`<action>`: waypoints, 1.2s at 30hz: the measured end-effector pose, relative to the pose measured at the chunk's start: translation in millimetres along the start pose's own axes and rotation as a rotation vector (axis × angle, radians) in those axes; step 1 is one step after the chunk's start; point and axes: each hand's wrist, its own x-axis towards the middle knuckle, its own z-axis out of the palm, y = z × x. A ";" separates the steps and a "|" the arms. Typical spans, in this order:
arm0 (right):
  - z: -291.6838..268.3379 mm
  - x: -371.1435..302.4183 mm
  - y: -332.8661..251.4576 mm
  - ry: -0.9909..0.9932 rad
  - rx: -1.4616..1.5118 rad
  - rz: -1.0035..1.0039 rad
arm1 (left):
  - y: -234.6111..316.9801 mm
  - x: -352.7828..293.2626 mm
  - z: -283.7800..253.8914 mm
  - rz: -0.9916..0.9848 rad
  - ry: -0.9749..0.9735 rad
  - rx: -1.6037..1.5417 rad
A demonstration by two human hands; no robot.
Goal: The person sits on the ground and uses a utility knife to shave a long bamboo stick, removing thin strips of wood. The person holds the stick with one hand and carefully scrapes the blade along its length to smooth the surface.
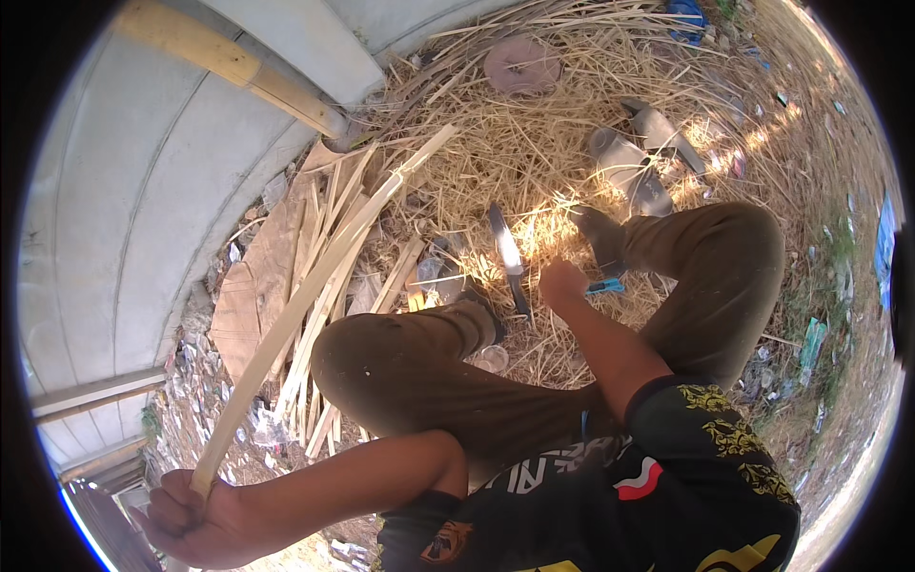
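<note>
Straw-strewn ground [467, 181] beside a pale wall [143, 200]; your shirt [610, 524] bears lettering [527, 477]. Your left hand [186, 520] grips a strip [295, 319], right hand [563, 283] fisted.

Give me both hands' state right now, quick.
Left hand: closed around the pale strip.
Right hand: looks closed into a fist; can't tell if it holds anything.

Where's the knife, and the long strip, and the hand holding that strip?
Knife [508, 254]: head view, on its blade.
Long strip [296, 318]: head view, partway along its length.
Left hand [188, 520]: head view, middle of the hand.
</note>
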 end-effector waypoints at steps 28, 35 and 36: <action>-226.4 -161.5 -94.5 -0.087 0.921 -0.498 | -16.1 -88.0 77.2 -0.101 -0.063 -0.663; -301.4 -287.4 -93.5 -0.386 1.796 -0.935 | -7.0 -234.0 132.9 -0.568 -0.491 -0.557; -304.5 -278.2 -85.1 -0.211 1.816 -0.914 | -2.9 -248.1 135.7 -0.609 -0.581 -0.523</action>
